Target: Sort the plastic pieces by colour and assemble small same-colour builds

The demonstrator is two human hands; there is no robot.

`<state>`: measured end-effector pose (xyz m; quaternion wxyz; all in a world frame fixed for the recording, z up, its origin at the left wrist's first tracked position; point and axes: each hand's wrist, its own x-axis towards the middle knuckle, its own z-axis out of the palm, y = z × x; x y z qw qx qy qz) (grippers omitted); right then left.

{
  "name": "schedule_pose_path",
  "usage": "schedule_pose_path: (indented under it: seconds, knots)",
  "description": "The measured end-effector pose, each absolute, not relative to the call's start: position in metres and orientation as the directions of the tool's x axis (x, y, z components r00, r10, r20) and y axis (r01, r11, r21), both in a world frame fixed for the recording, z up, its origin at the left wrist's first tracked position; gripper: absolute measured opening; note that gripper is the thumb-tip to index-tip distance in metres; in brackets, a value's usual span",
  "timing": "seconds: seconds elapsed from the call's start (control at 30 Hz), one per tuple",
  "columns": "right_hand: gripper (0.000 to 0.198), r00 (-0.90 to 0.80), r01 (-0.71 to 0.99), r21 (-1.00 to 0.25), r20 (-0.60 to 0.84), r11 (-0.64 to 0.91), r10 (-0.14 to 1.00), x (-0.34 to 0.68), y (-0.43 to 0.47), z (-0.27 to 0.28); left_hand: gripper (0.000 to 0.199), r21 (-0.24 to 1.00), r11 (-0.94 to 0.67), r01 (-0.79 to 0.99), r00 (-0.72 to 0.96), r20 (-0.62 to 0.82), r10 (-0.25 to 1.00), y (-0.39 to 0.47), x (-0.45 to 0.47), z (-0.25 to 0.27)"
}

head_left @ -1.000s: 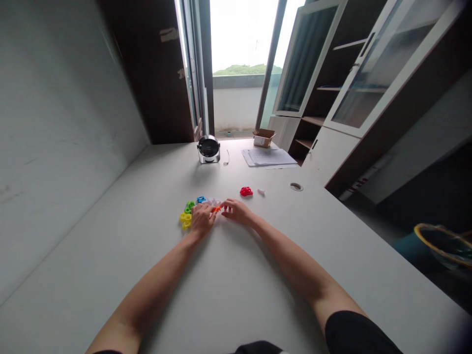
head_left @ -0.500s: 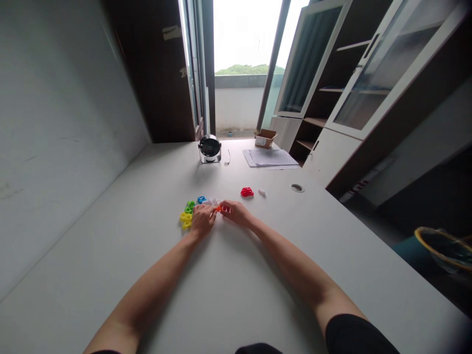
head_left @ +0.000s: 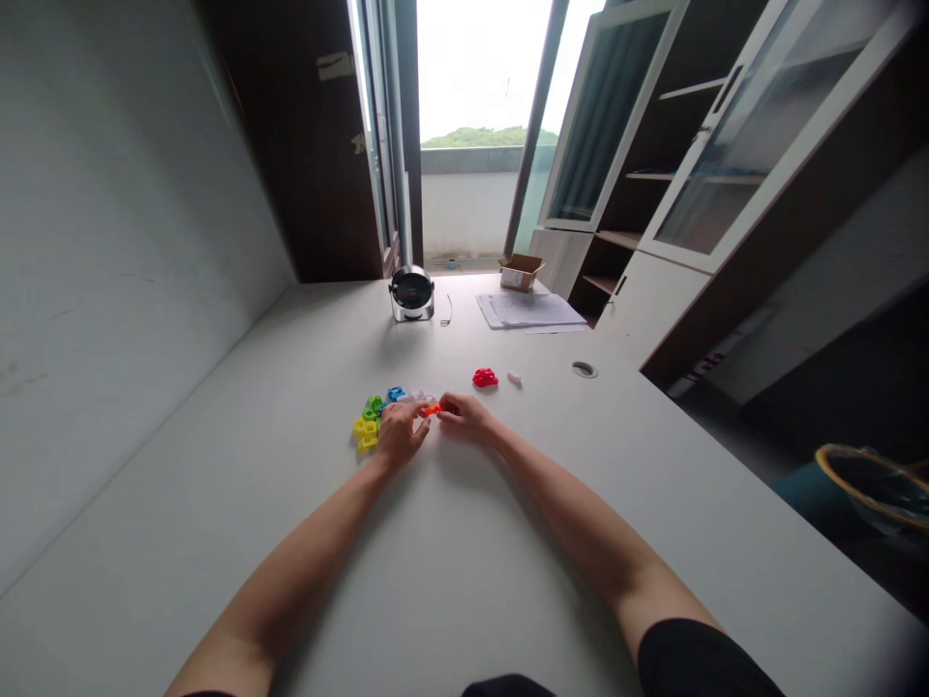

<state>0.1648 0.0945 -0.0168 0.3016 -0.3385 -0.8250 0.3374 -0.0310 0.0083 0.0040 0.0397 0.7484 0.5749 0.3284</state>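
A small orange plastic piece (head_left: pixel 433 409) lies between my two hands, just above the white table. My right hand (head_left: pixel 465 418) pinches its right end with bent fingers. My left hand (head_left: pixel 399 432) is open, thumb apart from the fingers, with a fingertip close to the orange piece; I cannot tell whether it touches. Around the left hand sit yellow pieces (head_left: pixel 366 434), green pieces (head_left: pixel 373 407), a blue piece (head_left: pixel 396 394) and whitish pieces (head_left: pixel 419 396), partly covered by that hand. Beyond my right hand rests a cluster of red pieces (head_left: pixel 485 378), beside a pale pink piece (head_left: pixel 515 378).
At the table's far side stand a round black-and-silver device (head_left: pixel 412 293) and an open cardboard box (head_left: pixel 521 272). Papers (head_left: pixel 533 309) lie in front of the box. A cable-hole ring (head_left: pixel 584 370) is set in the right side; a wall (head_left: pixel 137 290) borders the left.
My left thumb has moved away from the orange piece, and the left fingers have opened. More of the orange piece shows now. The loose piles are unchanged.
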Motion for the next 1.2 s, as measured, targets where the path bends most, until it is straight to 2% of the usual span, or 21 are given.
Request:
schedule_pose_path:
  seconds: [0.17, 0.37, 0.57, 0.73, 1.2]
  knots:
    - [0.032, -0.657, 0.306, -0.791, 0.227, 0.530, 0.719, 0.1691, 0.0993, -0.0180, 0.023, 0.406, -0.424, 0.809, 0.181, 0.515, 0.838, 0.0107, -0.0322, -0.0007]
    - [0.047, -0.663, 0.307, -0.805, 0.202, 0.508, 0.721, 0.1688, 0.0993, -0.0165, 0.019, 0.409, -0.396, 0.822, 0.150, 0.515, 0.844, 0.0100, -0.0327, 0.0006]
    - [0.042, -0.648, 0.239, -0.835, 0.242, 0.495, 0.722, 0.1694, 0.0980, -0.0177, 0.020, 0.425, -0.365, 0.828, 0.106, 0.521, 0.847, 0.0103, -0.0333, 0.0016]
    - [0.038, -0.653, 0.233, -0.817, 0.270, 0.527, 0.708, 0.1705, 0.0968, -0.0172, 0.018, 0.410, -0.379, 0.830, 0.137, 0.509, 0.850, 0.0110, -0.0325, 0.0008]
    - [0.042, -0.656, 0.226, -0.831, 0.256, 0.509, 0.710, 0.1708, 0.0968, -0.0139, 0.020, 0.398, -0.397, 0.827, 0.194, 0.462, 0.866, 0.0100, -0.0322, 0.0010]
